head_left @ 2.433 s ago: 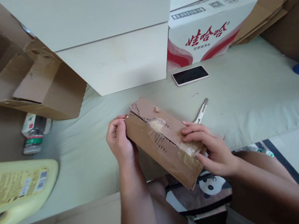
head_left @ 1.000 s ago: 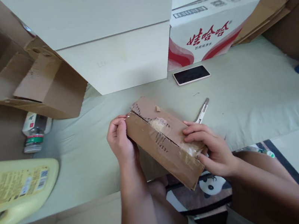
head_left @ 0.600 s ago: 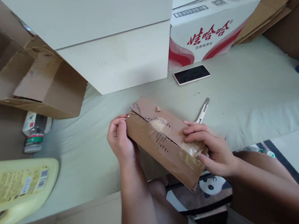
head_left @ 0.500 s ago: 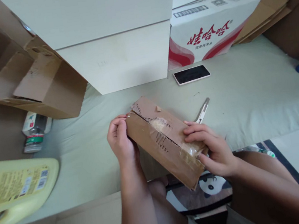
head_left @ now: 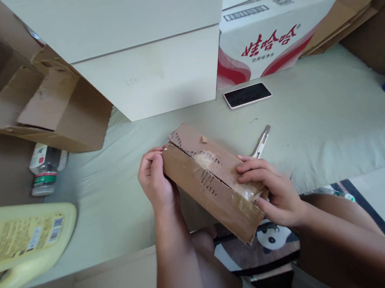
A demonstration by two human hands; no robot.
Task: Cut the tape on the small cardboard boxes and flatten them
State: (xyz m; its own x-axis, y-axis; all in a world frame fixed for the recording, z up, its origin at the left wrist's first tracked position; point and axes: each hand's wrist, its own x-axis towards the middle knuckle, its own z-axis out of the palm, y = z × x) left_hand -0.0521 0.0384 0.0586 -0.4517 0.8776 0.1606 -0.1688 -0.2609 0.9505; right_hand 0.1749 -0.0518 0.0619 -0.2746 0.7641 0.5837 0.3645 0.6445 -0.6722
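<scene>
A small brown cardboard box (head_left: 210, 195) is held tilted between both hands over the front edge of the covered surface. Torn patches and a dark slit run along its top, and clear tape shows at the near right end. My left hand (head_left: 156, 176) grips the far left corner, thumb bent against the edge. At the right end, my right hand (head_left: 275, 191) is closed on the box, fingers on top and thumb at the taped end. Just beyond the right fingers lies a utility knife (head_left: 262, 141), its lower part hidden by that hand.
A phone (head_left: 247, 95) lies below a white and red carton (head_left: 271, 44). White boxes (head_left: 167, 75) stand behind. On the left are an open cardboard box (head_left: 77, 108), a clear bottle (head_left: 44, 174) and a large yellow jug (head_left: 28, 238). Folded cardboard (head_left: 340, 18) leans at the right.
</scene>
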